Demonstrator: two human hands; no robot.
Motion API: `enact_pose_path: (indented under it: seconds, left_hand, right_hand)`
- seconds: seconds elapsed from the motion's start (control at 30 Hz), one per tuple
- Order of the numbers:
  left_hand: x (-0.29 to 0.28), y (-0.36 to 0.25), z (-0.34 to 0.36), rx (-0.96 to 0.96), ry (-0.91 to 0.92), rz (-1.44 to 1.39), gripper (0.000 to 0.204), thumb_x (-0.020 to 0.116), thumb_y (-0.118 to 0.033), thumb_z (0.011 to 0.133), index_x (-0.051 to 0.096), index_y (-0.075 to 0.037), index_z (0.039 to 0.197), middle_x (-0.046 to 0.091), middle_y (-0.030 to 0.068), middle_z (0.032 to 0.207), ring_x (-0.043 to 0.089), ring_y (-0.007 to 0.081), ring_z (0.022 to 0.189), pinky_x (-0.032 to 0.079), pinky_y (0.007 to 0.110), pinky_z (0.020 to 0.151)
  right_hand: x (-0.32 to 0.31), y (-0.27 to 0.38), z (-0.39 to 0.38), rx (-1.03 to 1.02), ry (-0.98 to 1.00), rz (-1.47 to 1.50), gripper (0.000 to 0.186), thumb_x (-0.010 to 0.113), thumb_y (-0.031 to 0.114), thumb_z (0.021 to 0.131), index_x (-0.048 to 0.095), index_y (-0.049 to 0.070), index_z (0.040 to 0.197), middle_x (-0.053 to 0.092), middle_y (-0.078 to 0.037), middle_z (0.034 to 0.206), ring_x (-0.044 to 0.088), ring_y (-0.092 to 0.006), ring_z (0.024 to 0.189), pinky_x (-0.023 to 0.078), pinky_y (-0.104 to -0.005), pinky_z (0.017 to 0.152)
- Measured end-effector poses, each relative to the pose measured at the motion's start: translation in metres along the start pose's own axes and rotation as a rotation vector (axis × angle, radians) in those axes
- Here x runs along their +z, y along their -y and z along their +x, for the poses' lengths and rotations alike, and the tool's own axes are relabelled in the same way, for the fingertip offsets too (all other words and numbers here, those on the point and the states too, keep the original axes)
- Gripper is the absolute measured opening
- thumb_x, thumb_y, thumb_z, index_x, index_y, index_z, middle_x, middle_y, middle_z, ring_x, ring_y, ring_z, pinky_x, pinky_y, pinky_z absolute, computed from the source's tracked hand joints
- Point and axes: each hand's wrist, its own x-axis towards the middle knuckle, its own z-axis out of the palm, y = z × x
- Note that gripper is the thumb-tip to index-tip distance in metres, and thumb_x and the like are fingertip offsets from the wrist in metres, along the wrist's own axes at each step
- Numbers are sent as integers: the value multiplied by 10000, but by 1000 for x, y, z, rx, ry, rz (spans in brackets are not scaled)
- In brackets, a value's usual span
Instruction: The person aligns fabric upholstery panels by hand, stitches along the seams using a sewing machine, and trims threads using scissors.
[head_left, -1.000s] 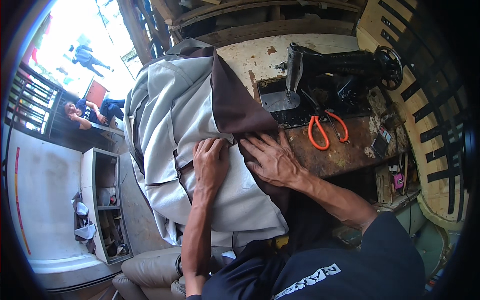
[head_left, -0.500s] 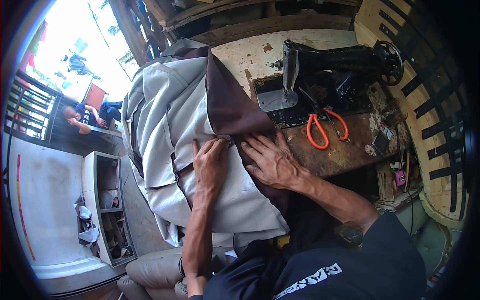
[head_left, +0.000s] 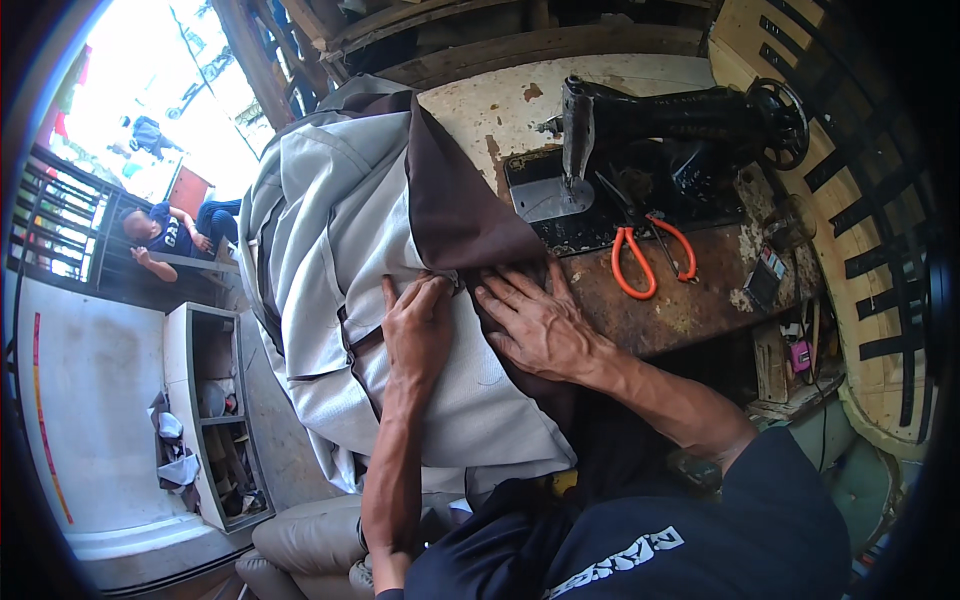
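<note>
A large light-grey cloth cover (head_left: 385, 235) with a dark brown panel (head_left: 460, 190) is heaped over the table's left part. My left hand (head_left: 415, 325) lies on the grey cloth with its fingers curled, pinching the cloth edge where grey meets brown. Just to its right, my right hand (head_left: 535, 325) rests with fingers spread on the brown panel. The fingertips of both hands are close together near the seam. A black strip (head_left: 348, 335) runs through the grey cloth left of my left hand.
A black sewing machine (head_left: 680, 120) stands on the worn table at the far right. Orange-handled scissors (head_left: 633, 265) lean on its base. A small dark box (head_left: 765, 278) lies at the table's right edge. Open shelves (head_left: 215, 420) hold scraps at left; a person (head_left: 165, 235) sits beyond.
My hands and the cloth look almost the same, in nearly the same place. The person at far left has lifted the head and lowered a hand from it.
</note>
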Motion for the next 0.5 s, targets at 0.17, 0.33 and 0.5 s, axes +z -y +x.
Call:
enact_pose_path:
  seconds: [0.17,0.33,0.5]
  left_hand:
    - [-1,-3,3,7,-27,-17,126,695,-57,942,765,-79,1043,778,104,1053,748,316,1042,364,642,1191]
    - [-3,-3,4,-18,-2,1,128,682,-87,956,767,-93,1052,781,85,1050,748,296,1047,338,674,1202]
    - [-2,-5,2,-6,15,18,125,687,-93,954,768,-89,1049,780,85,1049,747,294,1054,335,670,1205]
  right_hand:
    - [0,1,0,-7,-10,-12,622,686,302,951,556,25,1493,511,-181,1566,417,-317,1505,205,-754,1195]
    - [6,6,1,3,-29,-41,618,660,288,959,542,23,1504,508,-184,1568,412,-323,1507,207,-761,1186]
    - [10,6,0,14,-28,-33,614,649,273,955,541,20,1504,505,-181,1573,413,-324,1508,205,-770,1178]
